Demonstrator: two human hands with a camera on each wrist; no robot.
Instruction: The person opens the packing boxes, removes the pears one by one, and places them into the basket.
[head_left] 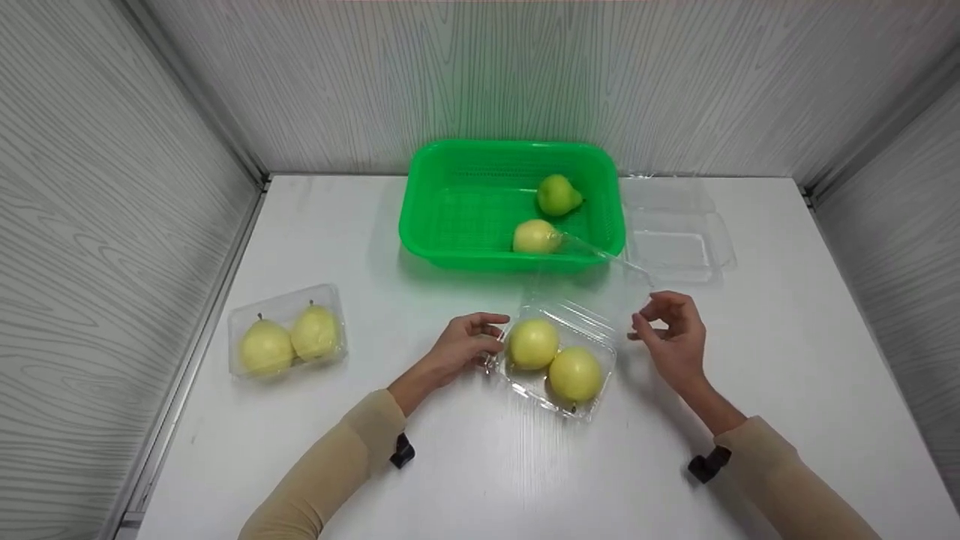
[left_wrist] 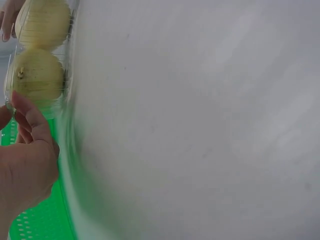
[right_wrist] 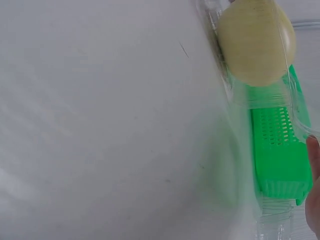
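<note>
A clear plastic fruit container [head_left: 551, 394] lies on the table with its hinged lid [head_left: 592, 289] raised toward the back. Inside its base are two yellow-green pears, a left pear [head_left: 533, 343] and a right pear [head_left: 575, 374]. My left hand [head_left: 463, 346] pinches the container's left edge between thumb and fingers, as the left wrist view shows. At the lid's right edge, my right hand [head_left: 675, 337] has thumb and forefinger bent together on the thin plastic. Only a fingertip [right_wrist: 313, 150] of that hand shows at the lid's rim in the right wrist view.
Behind the hands stands a green plastic basket [head_left: 427, 259] holding a greener pear [head_left: 556, 196] and a paler pear [head_left: 534, 237]. Right of it sits another clear container [head_left: 671, 251], lid up. A closed container [head_left: 289, 304] with two pears lies at left. Panels surround the table.
</note>
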